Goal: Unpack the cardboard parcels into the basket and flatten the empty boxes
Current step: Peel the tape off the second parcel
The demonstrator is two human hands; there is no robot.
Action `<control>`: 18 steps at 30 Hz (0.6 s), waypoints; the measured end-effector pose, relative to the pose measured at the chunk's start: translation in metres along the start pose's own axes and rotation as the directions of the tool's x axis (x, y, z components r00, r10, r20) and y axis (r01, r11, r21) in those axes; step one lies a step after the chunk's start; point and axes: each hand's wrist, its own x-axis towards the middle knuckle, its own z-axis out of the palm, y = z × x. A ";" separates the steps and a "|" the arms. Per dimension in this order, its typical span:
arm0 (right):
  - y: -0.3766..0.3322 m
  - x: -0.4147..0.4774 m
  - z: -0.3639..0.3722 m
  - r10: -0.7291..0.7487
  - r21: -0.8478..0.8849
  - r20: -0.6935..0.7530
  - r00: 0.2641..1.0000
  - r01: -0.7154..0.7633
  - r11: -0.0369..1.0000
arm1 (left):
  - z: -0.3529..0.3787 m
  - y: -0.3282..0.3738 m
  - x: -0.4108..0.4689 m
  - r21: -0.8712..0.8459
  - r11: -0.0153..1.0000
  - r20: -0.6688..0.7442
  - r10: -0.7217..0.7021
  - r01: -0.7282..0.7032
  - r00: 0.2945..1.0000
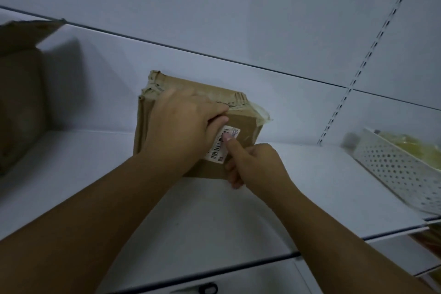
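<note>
A brown cardboard parcel (243,126) with a white barcode label and loose clear tape along its top edge stands on the white shelf (238,210), tilted back toward the wall. My left hand (181,124) grips its upper face, fingers curled over the taped top seam. My right hand (255,164) holds the parcel's lower right corner, thumb pressed on the label and fingers curled under the edge. A white perforated basket (391,169) with yellowish wrapped contents sits at the right end of the shelf.
A larger open cardboard box (21,93) stands at the left end of the shelf, one flap raised. The white back wall carries a slotted metal upright (372,55). Below the shelf's front edge lies a dark pair of scissors (207,289).
</note>
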 end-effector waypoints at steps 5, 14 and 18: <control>0.012 0.005 0.004 -0.105 0.116 0.053 0.993 0.099 0.988 | 0.005 -0.006 -0.002 0.031 0.999 -0.023 0.032 -0.031 0.999; -0.008 0.007 -0.109 -0.406 0.052 0.254 0.878 0.406 0.912 | 0.003 -0.004 0.001 -0.104 0.987 -0.003 -0.127 0.126 0.992; -0.027 0.024 -0.125 -0.505 0.393 0.316 0.803 0.374 0.840 | -0.008 -0.006 0.004 -0.343 0.889 -0.038 -0.335 0.303 0.941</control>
